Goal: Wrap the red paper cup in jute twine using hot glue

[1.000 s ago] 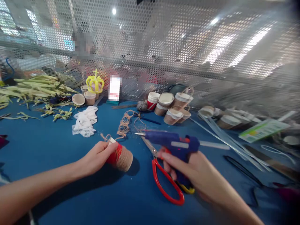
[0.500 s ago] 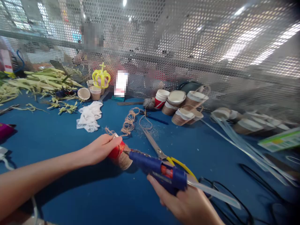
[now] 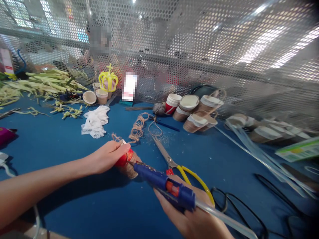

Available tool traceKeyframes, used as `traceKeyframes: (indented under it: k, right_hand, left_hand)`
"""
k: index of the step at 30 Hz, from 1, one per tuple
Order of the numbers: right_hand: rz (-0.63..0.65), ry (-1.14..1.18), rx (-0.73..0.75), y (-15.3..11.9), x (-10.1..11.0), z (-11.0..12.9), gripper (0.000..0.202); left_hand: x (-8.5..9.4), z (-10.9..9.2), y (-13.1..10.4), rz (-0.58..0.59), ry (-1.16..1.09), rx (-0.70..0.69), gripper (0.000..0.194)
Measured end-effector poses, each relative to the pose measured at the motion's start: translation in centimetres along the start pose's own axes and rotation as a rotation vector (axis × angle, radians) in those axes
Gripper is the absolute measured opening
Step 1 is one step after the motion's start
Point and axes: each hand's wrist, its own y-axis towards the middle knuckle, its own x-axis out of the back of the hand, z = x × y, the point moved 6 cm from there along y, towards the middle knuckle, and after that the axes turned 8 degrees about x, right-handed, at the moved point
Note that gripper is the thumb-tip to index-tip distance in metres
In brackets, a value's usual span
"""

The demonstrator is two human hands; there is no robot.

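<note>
My left hand is closed around a red paper cup whose lower part is wrapped in brown twine; the cup lies tilted, its far end partly hidden by my fingers. In my right hand is a blue hot glue gun, with a clear glue stick sticking out of its back. The gun's nozzle meets the cup at the border between the red surface and the twine. Loose twine trails from the cup and coils behind it. Yellow-handled scissors lie just beyond the glue gun.
Several cups, some twine-wrapped, stand by the perforated metal screen. White crumpled cloth and pale plant stalks lie to the left. On the right are clear glue sticks and a black cable.
The glue gun's nozzle has shifted slightly left along the cup, and my right hand has moved a little left with it. My left hand keeps its hold on the cup.
</note>
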Motion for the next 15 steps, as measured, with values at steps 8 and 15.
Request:
traceKeyframes:
  k: [8, 15]
  right_hand:
    - [-0.013, -0.107, -0.003, -0.9, -0.7, -0.5, 0.006]
    - [0.030, -0.083, -0.041, -0.9, -0.9, -0.7, 0.008]
  left_hand:
    - [-0.1, 0.2, 0.0, 0.002, -0.018, -0.006, 0.052]
    - [0.0, 0.1, -0.2, -0.018, -0.014, -0.012, 0.051]
